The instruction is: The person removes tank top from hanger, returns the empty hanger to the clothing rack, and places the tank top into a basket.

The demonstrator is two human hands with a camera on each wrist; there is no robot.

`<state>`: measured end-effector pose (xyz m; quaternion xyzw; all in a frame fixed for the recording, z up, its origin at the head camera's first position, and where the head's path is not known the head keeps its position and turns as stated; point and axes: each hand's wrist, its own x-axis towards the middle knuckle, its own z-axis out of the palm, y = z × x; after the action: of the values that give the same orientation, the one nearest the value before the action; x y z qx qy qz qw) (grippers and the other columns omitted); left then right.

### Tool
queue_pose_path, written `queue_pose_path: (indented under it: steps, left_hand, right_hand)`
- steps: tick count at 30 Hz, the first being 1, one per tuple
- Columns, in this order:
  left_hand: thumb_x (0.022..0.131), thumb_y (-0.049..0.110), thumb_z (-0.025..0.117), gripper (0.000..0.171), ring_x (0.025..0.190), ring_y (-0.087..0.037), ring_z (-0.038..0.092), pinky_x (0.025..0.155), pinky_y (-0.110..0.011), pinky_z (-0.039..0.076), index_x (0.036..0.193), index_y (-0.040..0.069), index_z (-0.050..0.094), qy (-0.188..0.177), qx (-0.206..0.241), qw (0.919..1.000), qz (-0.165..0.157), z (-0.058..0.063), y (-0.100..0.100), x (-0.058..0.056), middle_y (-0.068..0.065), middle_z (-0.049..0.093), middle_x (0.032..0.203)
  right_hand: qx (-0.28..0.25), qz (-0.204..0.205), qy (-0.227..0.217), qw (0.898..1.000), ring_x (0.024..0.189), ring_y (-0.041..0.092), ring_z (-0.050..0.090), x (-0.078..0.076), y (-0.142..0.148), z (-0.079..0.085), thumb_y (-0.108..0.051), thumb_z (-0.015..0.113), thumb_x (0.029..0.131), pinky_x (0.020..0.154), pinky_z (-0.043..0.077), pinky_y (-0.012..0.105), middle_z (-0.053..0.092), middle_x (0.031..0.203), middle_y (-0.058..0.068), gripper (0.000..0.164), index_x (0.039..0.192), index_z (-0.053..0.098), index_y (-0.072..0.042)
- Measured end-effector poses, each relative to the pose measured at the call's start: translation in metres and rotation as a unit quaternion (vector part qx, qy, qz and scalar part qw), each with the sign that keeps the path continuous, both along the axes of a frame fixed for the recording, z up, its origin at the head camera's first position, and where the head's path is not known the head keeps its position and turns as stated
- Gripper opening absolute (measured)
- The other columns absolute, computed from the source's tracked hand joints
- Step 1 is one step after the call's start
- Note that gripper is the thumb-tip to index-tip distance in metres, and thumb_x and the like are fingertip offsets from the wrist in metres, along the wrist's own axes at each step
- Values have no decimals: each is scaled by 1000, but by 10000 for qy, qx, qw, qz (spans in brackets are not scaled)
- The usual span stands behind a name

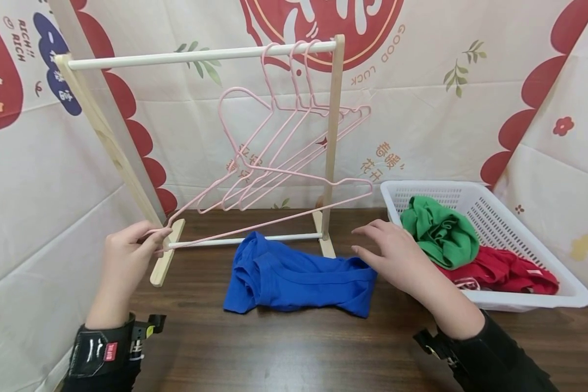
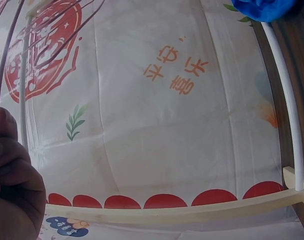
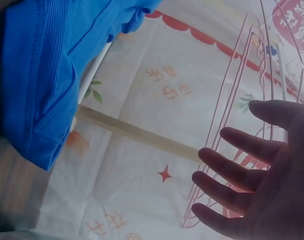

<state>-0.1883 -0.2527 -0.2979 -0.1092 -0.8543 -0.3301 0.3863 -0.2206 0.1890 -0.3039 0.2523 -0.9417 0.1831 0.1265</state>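
Observation:
My left hand (image 1: 132,247) pinches one end of a pink wire hanger (image 1: 274,220), which slants across the front of the rack with its hook off the rail. In the left wrist view, curled fingers (image 2: 11,165) show at the left edge beside the hanger's wire. A bunched blue garment (image 1: 299,277) lies on the table below this hanger. My right hand (image 1: 397,250) hovers by the garment's right end, empty. Its spread fingers (image 3: 237,172) show in the right wrist view, with the ribbed blue cloth (image 3: 46,75) at upper left.
A wooden rack with a white rail (image 1: 176,57) stands at the back. Three more pink hangers (image 1: 301,103) hang near its right post (image 1: 334,120). On the right, a white basket (image 1: 534,234) holds a green cloth (image 1: 438,231) and a red cloth (image 1: 509,269).

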Motion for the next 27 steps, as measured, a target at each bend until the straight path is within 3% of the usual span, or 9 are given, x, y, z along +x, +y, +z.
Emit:
queue_pose_path:
  steps: [4,9,13,18,27]
  left_hand:
    - [79,15,69,13,48,-7,44,46,-17,33,67,15,62,159,209,9996,-42,2,1,-1,1,52,52]
    - [79,11,67,10,47,-9,48,46,-12,36,71,7,63,300,778,9965,68,2,-2,-1,-1,54,52]
    - [80,9,67,11,46,-9,49,44,-12,35,71,4,62,456,1083,9927,272,2,-8,1,2,53,52]
    - [80,14,67,14,48,-4,49,45,-12,33,72,4,64,609,1138,9893,682,2,-19,3,9,52,53]
    - [81,21,66,21,47,-6,52,43,-12,34,76,1,63,411,1530,9826,969,-4,-36,2,10,54,53]
  right_hand:
    - [-17,85,92,9999,101,23,48,5,-2,3,-38,56,87,85,40,51,57,106,5,33,112,57,-16]
    - [-41,201,220,9995,102,23,48,11,-3,6,-39,55,87,85,40,52,57,108,5,34,112,57,-16]
    - [-49,222,320,9992,103,23,47,15,-3,11,-40,55,88,85,39,53,56,109,5,34,112,57,-17]
    - [-65,250,420,9988,104,23,46,18,-4,16,-36,57,87,84,39,53,55,109,3,32,113,56,-18]
    - [-85,277,441,9986,105,22,46,18,-3,16,-44,51,89,86,38,54,55,111,3,36,115,55,-19]
